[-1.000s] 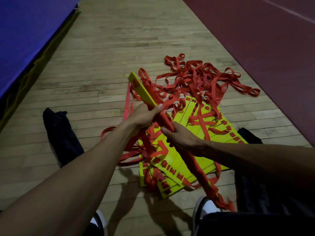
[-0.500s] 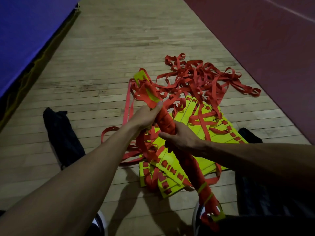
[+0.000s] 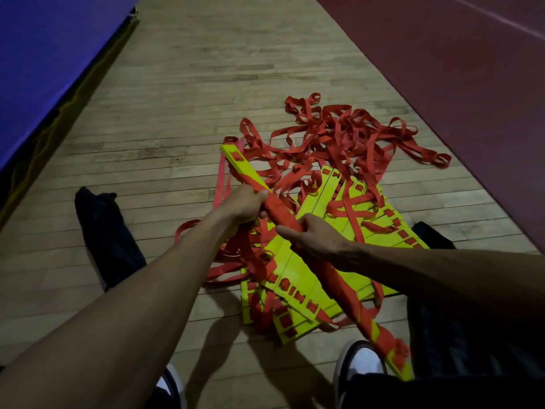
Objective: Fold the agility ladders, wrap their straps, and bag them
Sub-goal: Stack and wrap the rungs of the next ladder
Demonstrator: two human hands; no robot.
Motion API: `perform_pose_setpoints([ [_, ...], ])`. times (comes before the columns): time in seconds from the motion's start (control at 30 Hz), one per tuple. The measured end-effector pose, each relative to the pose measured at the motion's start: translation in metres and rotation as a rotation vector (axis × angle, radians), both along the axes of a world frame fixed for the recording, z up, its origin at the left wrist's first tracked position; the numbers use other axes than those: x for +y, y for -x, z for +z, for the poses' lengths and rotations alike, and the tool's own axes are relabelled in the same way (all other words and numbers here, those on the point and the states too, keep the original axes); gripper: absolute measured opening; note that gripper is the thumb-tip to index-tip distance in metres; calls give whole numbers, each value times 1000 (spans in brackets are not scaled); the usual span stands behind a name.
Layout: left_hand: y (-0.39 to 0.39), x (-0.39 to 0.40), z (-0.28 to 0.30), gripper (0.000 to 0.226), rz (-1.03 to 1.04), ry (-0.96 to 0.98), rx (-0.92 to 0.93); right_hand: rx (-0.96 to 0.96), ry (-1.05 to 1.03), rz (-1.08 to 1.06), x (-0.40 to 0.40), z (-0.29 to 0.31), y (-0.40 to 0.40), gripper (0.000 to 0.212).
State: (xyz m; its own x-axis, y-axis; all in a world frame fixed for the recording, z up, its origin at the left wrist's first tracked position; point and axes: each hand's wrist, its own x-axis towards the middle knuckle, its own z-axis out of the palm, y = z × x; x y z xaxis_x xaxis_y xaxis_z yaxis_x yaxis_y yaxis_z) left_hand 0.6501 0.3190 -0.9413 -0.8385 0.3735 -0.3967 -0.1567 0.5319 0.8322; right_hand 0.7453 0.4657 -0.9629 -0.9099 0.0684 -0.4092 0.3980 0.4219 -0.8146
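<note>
I hold a long bundle of stacked yellow ladder rungs (image 3: pixel 244 169) wound in red strap, slanting from upper left to lower right above the floor. My left hand (image 3: pixel 246 206) grips the bundle near its upper part. My right hand (image 3: pixel 314 237) holds it just below, fingers curled on the red wrapping. Under the bundle lie more yellow rungs (image 3: pixel 298 278) fanned flat on the floor. A tangled heap of loose red straps (image 3: pixel 348 137) spreads beyond them. A dark bag (image 3: pixel 109 234) lies on the floor at the left.
Wooden floorboards (image 3: pixel 206 84) run ahead. A blue mat (image 3: pixel 44 54) borders the left side, a dark red floor area (image 3: pixel 457 84) the right. Another dark cloth bag (image 3: pixel 430 234) lies right of the rungs. My shoes (image 3: pixel 362 361) show at the bottom.
The bundle has been turned in my hands: the strap loops bunched over its top end half a second ago are gone, the yellow tip shows bare, and the lower end sits lower right.
</note>
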Motion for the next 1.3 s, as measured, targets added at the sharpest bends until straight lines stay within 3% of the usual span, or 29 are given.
perform_pose_setpoints([
  [0.1, -3, 0, 2, 24, -15, -29, -9, 16, -32, -20, 4, 1, 2, 42],
  [0.23, -2, 2, 1, 25, -8, -72, 3, 13, 82, -18, 1, -2, 0, 45],
  [0.43, -2, 1, -3, 53, 71, -78, 63, 53, 47, 117, -2, 2, 0, 37],
  [0.67, -1, 1, 0, 40, 109, 3, 19, -38, 103, 69, -5, 4, 1, 60],
  [0.83, 2, 3, -1, 44, 76, 45, 63, -2, 22, 65, -4, 3, 3, 56],
  [1.0, 1, 1, -5, 24, 23, -44, 59, 52, -112, -11, 6, 3, 8, 45],
  [1.07, -1, 3, -4, 22, -4, -43, 85, 58, -66, 4, 5, 3, 7, 43],
  [1.2, -3, 5, -1, 27, -6, -88, 110, 38, 66, 34, 3, -1, 5, 36],
  [1.3, -6, 3, 3, 49, 18, -120, 70, -13, 101, 66, -3, 3, 4, 46],
])
